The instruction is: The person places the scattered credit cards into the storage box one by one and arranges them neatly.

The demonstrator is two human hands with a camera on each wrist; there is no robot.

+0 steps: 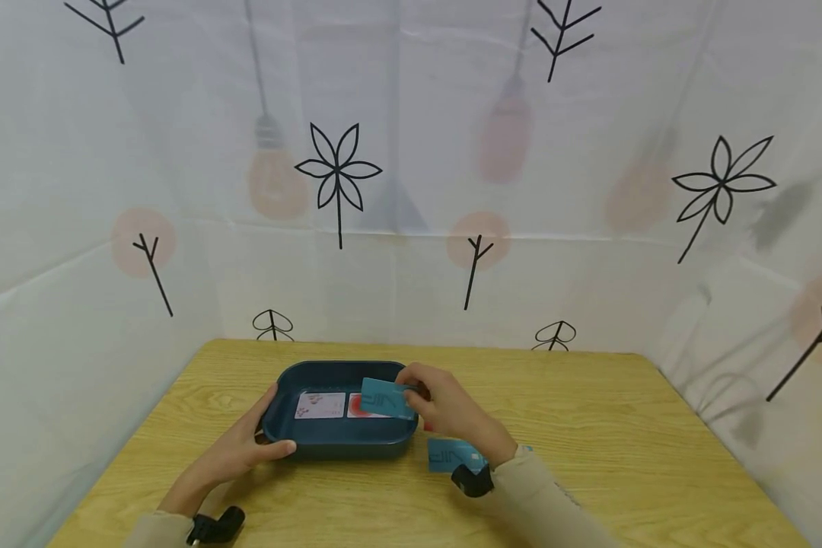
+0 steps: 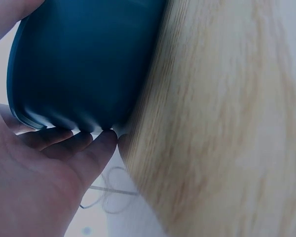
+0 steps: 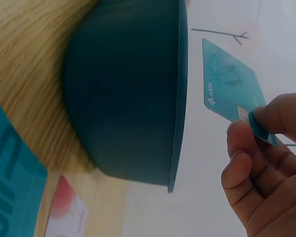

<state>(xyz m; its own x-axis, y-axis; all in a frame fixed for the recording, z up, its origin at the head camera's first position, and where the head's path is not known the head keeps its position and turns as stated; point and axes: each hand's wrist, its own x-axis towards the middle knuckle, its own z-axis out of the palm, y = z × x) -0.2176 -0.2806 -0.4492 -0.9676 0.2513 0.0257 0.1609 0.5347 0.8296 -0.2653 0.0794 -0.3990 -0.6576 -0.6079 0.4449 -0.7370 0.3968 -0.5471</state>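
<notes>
teal card [image 1: 382, 397] | pinched above blue tray [image 1: 349, 450] | 2 pale cards [image 1: 320, 406] flat inside

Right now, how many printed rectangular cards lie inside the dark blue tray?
2: white patterned card, left; white and red card, right, partly behind the held teal card. Others may be hidden.

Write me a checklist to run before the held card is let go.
1. Grip on the teal rectangular plastic-looking card: ok, pinched by the right hand.
2. Card above the rim of the deep, dark blue-green rounded rectangular tray: ok, the right wrist view shows it higher.
3. Tray steadied: ok, the left hand grips its left end.
4. Cards inside unobstructed from above: not ok; the white flower-patterned card shows whole, but the held one partly covers the white card with a red circle.
5. Number of cards on the yellow wood-grain table: cannot tell; the spot is partly hidden.
</notes>
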